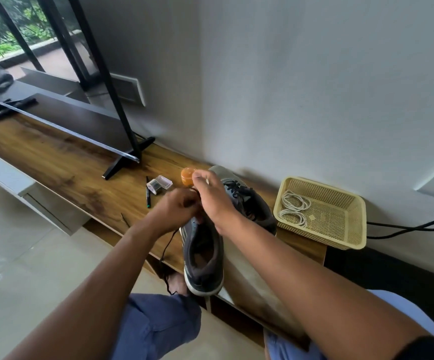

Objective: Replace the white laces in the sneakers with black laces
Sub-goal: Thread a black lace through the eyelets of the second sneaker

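Both forearms reach over the near sneaker (204, 253), which lies heel toward the person so the eyelets face up. Left hand (178, 210) and right hand (212, 197) pinch the black lace (168, 252); white laces (294, 207) sit discarded in the basket (340, 229).

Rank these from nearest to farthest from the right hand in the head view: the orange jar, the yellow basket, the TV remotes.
Measured from the right hand, raised over the near sneaker:
1. Orange jar: just beyond the fingers, slightly left.
2. Yellow basket: off to the right on the shelf end, holding the coiled white laces.
3. TV remotes: far left, past the TV.
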Available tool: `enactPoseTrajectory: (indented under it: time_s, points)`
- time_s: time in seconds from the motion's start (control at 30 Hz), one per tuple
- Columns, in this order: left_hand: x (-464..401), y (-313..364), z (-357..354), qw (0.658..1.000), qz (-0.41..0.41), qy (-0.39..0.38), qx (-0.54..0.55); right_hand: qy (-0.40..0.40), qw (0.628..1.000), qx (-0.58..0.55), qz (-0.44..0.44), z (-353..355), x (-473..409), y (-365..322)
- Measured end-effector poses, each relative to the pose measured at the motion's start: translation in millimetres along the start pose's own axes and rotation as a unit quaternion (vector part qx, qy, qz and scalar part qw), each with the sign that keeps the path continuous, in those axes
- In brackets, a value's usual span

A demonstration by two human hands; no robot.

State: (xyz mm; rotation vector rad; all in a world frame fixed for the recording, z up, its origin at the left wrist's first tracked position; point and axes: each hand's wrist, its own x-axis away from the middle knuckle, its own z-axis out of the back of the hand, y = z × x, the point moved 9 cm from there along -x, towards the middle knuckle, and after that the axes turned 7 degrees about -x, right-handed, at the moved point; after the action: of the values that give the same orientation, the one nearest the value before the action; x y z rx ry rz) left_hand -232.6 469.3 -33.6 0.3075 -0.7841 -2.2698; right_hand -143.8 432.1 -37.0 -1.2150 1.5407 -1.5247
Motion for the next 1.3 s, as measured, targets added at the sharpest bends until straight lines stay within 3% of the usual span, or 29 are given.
enactPoseTrajectory:
  time_s: [0.13,0.2,0.27,0.37,0.43,0.5,0.57,0.7,0.93,1.1,1.2,1.3]
  points:
    - [-1.4,-10.2,-20.9,0.996,0.032,-0.070,-0.039,-0.003,0.994,-0.105,-0.016,6.6,-4.4,-7.6]
    - [-0.8,-16.4,-24.8,0.994,0.065,-0.092,0.010,0.015,0.989,-0.144,-0.011,17.7,-6.9,-21.5]
    - [0.8,-31.6,-21.8,0.983,0.138,-0.065,0.103,0.041,0.982,-0.186,-0.007,31.8,-10.5,-35.3]
    - [9.5,-70.8,-18.2,0.908,0.294,0.012,0.299,0.080,0.973,-0.217,0.009,54.4,-15.7,-49.5]
    - [13.7,-93.7,-17.9,0.866,0.355,0.052,0.349,0.098,0.972,-0.211,0.011,67.2,-15.1,-54.7]
    - [23.2,-112.7,-13.2,0.849,0.415,0.083,0.317,0.112,0.971,-0.213,0.011,78.4,-14.2,-59.2]
    - [33.7,-129.4,-2.3,0.859,0.456,0.109,0.207,0.127,0.969,-0.212,0.016,90.5,-14.3,-63.5]
    - [43.6,-139.2,13.4,0.873,0.468,0.120,0.059,0.173,0.961,-0.215,0.033,117.5,-17.8,-67.9]
    - [47.1,-142.7,13.7,0.876,0.469,0.097,0.045,0.206,0.951,-0.223,0.058,138.9,-17.4,-73.4]
    - [49.3,-139.5,12.4,0.876,0.476,0.058,0.055,0.208,0.964,-0.157,0.057,135.9,-15.7,-71.3]
    - [33.7,-106.6,22.5,0.907,0.407,0.081,0.066,0.168,0.980,-0.092,0.052,116.8,-16.5,-62.8]
    - [17.8,-66.2,39.3,0.937,0.299,0.154,0.088,0.109,0.992,-0.045,0.048,91.3,-16.2,-51.5]
